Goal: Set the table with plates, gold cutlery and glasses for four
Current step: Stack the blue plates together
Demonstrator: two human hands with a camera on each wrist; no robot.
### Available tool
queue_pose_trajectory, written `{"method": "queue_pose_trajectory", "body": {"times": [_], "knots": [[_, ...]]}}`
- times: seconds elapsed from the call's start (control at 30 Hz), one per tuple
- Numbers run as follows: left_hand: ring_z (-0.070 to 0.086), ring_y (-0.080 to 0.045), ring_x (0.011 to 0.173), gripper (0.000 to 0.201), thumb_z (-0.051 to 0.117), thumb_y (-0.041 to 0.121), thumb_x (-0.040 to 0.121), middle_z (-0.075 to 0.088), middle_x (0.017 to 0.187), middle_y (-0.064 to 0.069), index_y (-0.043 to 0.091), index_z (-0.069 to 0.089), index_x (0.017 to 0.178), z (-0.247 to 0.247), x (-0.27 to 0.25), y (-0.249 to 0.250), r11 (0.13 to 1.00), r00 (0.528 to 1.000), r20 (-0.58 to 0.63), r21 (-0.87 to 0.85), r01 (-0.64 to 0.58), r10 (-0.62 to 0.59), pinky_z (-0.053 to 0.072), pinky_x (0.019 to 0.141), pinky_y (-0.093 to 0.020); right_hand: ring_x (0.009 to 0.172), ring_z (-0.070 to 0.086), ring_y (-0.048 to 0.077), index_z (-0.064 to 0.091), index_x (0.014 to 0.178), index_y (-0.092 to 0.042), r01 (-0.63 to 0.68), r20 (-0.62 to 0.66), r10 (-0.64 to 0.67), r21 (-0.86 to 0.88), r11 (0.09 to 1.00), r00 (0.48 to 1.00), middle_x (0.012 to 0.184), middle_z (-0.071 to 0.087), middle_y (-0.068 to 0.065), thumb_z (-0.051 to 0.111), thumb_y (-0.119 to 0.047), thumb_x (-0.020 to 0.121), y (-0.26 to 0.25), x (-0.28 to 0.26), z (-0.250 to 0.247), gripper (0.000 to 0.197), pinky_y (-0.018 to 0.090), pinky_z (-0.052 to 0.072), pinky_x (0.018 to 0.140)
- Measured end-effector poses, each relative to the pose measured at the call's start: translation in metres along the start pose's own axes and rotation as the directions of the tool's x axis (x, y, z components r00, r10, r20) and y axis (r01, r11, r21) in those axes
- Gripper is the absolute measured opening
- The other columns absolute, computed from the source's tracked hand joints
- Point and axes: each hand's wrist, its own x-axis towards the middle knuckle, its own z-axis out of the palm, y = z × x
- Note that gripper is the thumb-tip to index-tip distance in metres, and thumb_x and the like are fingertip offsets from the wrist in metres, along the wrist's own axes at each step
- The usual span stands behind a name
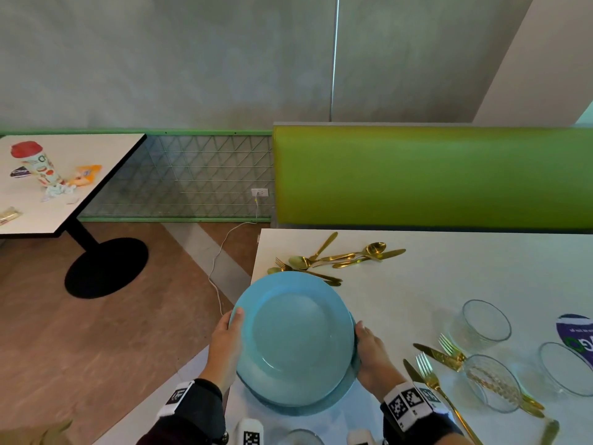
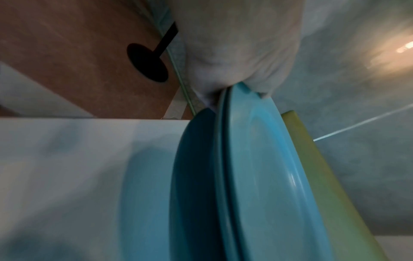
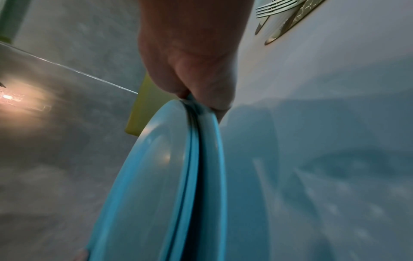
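blue plates (image 1: 296, 335), stacked, hung between the two hands just above the surface (image 1: 449, 284); left hand (image 1: 226, 345) and right hand (image 1: 372, 358) each pinched opposite rims. they looked stiff, smooth and breakable, so best held at the edges, kept level.

bare tabletop (image 1: 433, 284) mid-table, cutlery pile (image 1: 333, 256) beyond, glasses (image 1: 487, 322) right

No legible text. Lettering on the red-lidded snack canister (image 1: 38, 167) and on the purple packet (image 1: 576, 337) beside the glass bowls (image 1: 486, 321) is too blurred to read.
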Motion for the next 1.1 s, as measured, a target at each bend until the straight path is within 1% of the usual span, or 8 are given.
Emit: {"method": "queue_pose_trajectory", "body": {"times": [0.1,0.3,0.43,0.57,0.73,0.87,1.0,1.1], "knots": [[0.062,-0.028,0.103,0.017,0.049,0.035,0.094,0.068,0.102,-0.002,0.039,0.062,0.085,-0.005,0.006,-0.006,0.992,1.000,-0.017,0.127,-0.022,0.025,0.050,0.093,-0.044,0.085,0.059,0.029,0.058,0.103,-0.006,-0.013,-0.005,0.014,0.020,1.000,1.000,0.099,0.063,0.016,0.030,-0.029,0.103,0.007,0.003,-0.001,0.037,0.039,0.050,0.076],[0.064,-0.032,0.101,0.029,0.041,0.027,0.099,0.065,0.115,-0.012,0.019,0.054,0.123,-0.004,0.008,-0.011,0.989,0.987,0.117,0.109,0.096,-0.109,0.051,0.083,-0.038,0.078,0.059,0.029,0.059,0.096,-0.005,-0.024,-0.015,0.024,0.004,1.000,1.000,0.091,0.064,0.016,0.030,-0.030,0.102,0.008,0.006,-0.003,0.038,0.036,0.051,0.067],[0.063,-0.029,0.099,0.030,0.039,0.016,0.100,0.064,0.116,-0.011,0.018,0.054,0.126,-0.004,0.014,-0.019,0.979,0.978,0.140,0.154,0.133,-0.155,0.051,0.081,-0.035,0.088,0.063,0.035,0.058,0.108,-0.003,-0.039,-0.028,0.038,-0.043,0.998,0.999,0.105,0.065,0.021,0.034,-0.039,0.100,0.005,0.006,-0.003,0.044,0.045,0.054,0.077],[0.064,-0.029,0.082,0.025,0.041,0.005,0.096,0.066,0.100,-0.013,0.018,0.053,0.112,-0.003,0.015,-0.021,0.960,0.977,0.126,0.242,0.138,-0.172,0.051,0.073,-0.036,0.105,0.061,0.036,0.056,0.116,-0.008,0.017,0.028,-0.012,-0.150,0.989,1.000,0.114,0.062,0.018,0.034,-0.045,0.098,0.006,0.002,0.001,0.046,0.052,0.049,0.093],[0.065,-0.032,0.085,0.021,0.044,0.001,0.089,0.067,0.093,-0.015,0.016,0.058,0.086,-0.007,0.016,-0.019,0.935,0.976,0.087,0.315,0.164,-0.200,0.053,0.078,-0.043,0.111,0.058,0.033,0.059,0.117,-0.006,0.106,0.114,-0.076,-0.284,0.953,0.991,0.117,0.062,0.018,0.032,-0.043,0.099,0.005,-0.005,0.001,0.049,0.045,0.046,0.095],[0.064,-0.032,0.088,0.020,0.044,0.004,0.090,0.066,0.097,-0.014,0.019,0.057,0.083,-0.008,0.022,-0.024,0.930,0.978,0.077,0.332,0.157,-0.192,0.053,0.080,-0.041,0.108,0.061,0.030,0.060,0.119,-0.007,0.144,0.146,-0.097,-0.361,0.921,0.985,0.114,0.065,0.014,0.031,-0.040,0.100,0.005,-0.004,0.003,0.047,0.044,0.048,0.097],[0.067,-0.033,0.089,0.008,0.056,0.026,0.074,0.069,0.096,-0.016,0.019,0.057,0.074,-0.015,0.069,-0.064,0.899,0.974,0.137,0.425,0.107,-0.181,0.050,0.089,-0.053,0.093,0.064,0.026,0.064,0.101,-0.008,0.134,0.091,-0.101,-0.542,0.829,0.991,0.103,0.068,0.013,0.038,-0.041,0.097,0.005,0.003,0.005,0.042,0.038,0.050,0.083],[0.063,-0.030,0.095,0.011,0.056,0.026,0.083,0.064,0.089,-0.006,0.019,0.056,0.074,-0.011,0.052,-0.029,0.839,0.957,0.214,0.541,0.052,-0.197,0.048,0.090,-0.036,0.082,0.058,0.022,0.062,0.094,-0.009,0.123,0.049,-0.127,-0.718,0.685,0.991,0.101,0.065,0.012,0.047,-0.037,0.093,-0.001,0.006,0.003,0.031,0.031,0.044,0.072]]}}
